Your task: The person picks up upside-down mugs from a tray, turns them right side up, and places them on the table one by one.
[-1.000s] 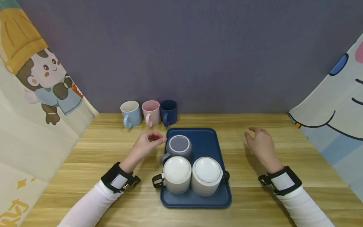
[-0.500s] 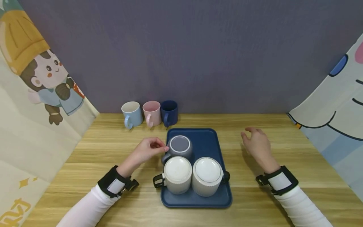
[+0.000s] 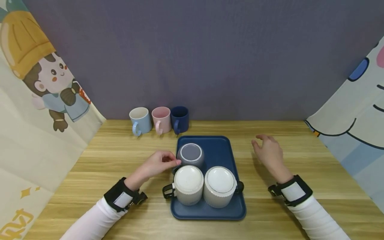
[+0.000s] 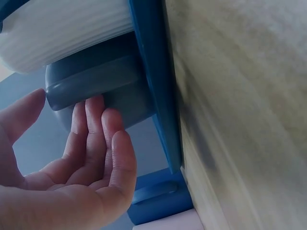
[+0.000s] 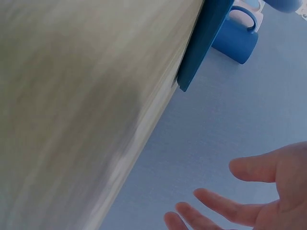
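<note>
My left hand (image 3: 160, 163) is at the handle of an upside-down grey mug (image 3: 191, 153). In the left wrist view, the curved fingers (image 4: 96, 124) reach the lower edge of that handle (image 4: 91, 86). The thumb tip lies at the handle's end, with a wide gap between thumb and fingers. The mug rests on a dark blue tray (image 3: 216, 146), just behind two upside-down ribbed cream mugs (image 3: 188, 186) with black handles. My right hand (image 3: 269, 155) hovers over the table right of the tray, fingers loosely bent and holding nothing.
A light blue mug (image 3: 140, 120), a pink mug (image 3: 162, 120) and a navy mug (image 3: 180, 119) stand upright in a row behind the tray, at the back of the wooden table (image 3: 120, 146). A grey wall (image 3: 210, 60) rises beyond.
My left hand has come down and nearer to me along the grey mug's side, to its handle. My right hand has drifted slightly left. The mugs and tray keep their places.
</note>
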`<state>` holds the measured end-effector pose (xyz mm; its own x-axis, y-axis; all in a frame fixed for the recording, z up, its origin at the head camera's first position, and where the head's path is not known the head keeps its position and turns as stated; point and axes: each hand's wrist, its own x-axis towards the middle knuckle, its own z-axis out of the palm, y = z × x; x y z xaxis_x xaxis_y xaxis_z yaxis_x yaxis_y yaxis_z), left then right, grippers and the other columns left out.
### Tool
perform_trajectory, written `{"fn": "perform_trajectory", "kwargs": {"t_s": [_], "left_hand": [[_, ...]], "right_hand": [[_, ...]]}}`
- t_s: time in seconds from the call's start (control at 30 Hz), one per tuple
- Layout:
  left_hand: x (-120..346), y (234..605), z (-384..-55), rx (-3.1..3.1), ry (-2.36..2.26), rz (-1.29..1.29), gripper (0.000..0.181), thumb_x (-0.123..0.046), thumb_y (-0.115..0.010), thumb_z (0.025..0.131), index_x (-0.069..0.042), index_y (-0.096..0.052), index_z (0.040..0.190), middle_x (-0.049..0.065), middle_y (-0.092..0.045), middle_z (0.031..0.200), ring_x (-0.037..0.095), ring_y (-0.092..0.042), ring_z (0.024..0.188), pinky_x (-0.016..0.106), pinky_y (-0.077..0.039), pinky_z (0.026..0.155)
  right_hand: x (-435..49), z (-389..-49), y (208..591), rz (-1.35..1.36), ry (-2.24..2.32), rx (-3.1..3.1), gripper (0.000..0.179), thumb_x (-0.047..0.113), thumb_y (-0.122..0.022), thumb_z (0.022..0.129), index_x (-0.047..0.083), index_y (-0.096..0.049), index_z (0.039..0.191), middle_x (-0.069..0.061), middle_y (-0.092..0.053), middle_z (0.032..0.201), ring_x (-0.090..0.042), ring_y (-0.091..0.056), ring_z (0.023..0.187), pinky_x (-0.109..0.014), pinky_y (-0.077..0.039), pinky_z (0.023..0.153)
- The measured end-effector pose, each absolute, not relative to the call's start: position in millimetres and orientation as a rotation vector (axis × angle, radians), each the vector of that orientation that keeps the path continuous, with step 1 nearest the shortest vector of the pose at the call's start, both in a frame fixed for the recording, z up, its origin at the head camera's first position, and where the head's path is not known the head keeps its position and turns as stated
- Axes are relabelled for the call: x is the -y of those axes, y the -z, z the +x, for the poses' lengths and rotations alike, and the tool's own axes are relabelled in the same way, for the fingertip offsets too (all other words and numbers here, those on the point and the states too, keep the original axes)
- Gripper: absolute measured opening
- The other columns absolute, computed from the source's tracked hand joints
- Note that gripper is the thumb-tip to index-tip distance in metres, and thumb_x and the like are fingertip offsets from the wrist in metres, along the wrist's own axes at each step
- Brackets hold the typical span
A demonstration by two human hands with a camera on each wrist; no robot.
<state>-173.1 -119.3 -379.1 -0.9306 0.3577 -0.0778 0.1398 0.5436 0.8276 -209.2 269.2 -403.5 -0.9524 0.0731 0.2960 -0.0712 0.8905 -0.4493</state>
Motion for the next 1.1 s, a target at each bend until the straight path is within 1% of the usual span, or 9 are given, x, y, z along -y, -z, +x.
{"fn": "perform_trajectory", "kwargs": {"t_s": [0.2, 0.47, 0.7, 0.9, 1.1], "left_hand": [[118, 384, -173, -2.506, -1.336, 0.467, 0.024, -0.029, -0.067, 0.088, -0.006, -0.068, 0.085, -0.002, -0.061, 0.078, 0.012, -0.053, 0.074, 0.023, -0.043, 0.065], [117, 386, -173, -2.457, -1.333, 0.456, 0.026, -0.029, -0.062, 0.092, -0.005, -0.068, 0.083, -0.003, -0.059, 0.075, 0.012, -0.050, 0.073, 0.023, -0.040, 0.063], [116, 384, -171, -2.448, -1.332, 0.460, 0.029, -0.028, -0.060, 0.094, -0.002, -0.067, 0.083, -0.001, -0.058, 0.075, 0.011, -0.049, 0.071, 0.023, -0.038, 0.062], [115, 385, -171, -2.446, -1.354, 0.441, 0.027, -0.024, -0.060, 0.094, 0.000, -0.068, 0.084, 0.002, -0.061, 0.077, 0.013, -0.050, 0.072, 0.024, -0.040, 0.064], [113, 387, -171, -2.423, -1.425, 0.408, 0.025, -0.020, -0.059, 0.094, 0.002, -0.069, 0.088, 0.004, -0.066, 0.081, 0.011, -0.055, 0.075, 0.026, -0.045, 0.071]], "right_hand": [[-267, -210, 405, 0.000, -0.667, 2.756, 0.042, 0.026, -0.055, 0.095, -0.005, -0.057, 0.122, -0.038, -0.051, 0.121, -0.054, -0.053, 0.101, -0.062, -0.046, 0.073], [-260, -212, 405, 0.022, -0.663, 2.742, 0.040, 0.025, -0.055, 0.094, -0.005, -0.058, 0.119, -0.037, -0.053, 0.118, -0.054, -0.054, 0.101, -0.061, -0.046, 0.074], [-255, -214, 405, 0.028, -0.659, 2.742, 0.040, 0.025, -0.055, 0.094, -0.005, -0.058, 0.119, -0.037, -0.054, 0.118, -0.054, -0.054, 0.101, -0.061, -0.045, 0.076], [-251, -214, 405, 0.044, -0.670, 2.743, 0.040, 0.026, -0.055, 0.094, -0.005, -0.058, 0.120, -0.037, -0.055, 0.117, -0.053, -0.054, 0.102, -0.061, -0.046, 0.076], [-248, -215, 406, 0.055, -0.658, 2.729, 0.039, 0.025, -0.056, 0.094, -0.005, -0.059, 0.118, -0.036, -0.056, 0.116, -0.052, -0.055, 0.100, -0.060, -0.047, 0.074]]}}
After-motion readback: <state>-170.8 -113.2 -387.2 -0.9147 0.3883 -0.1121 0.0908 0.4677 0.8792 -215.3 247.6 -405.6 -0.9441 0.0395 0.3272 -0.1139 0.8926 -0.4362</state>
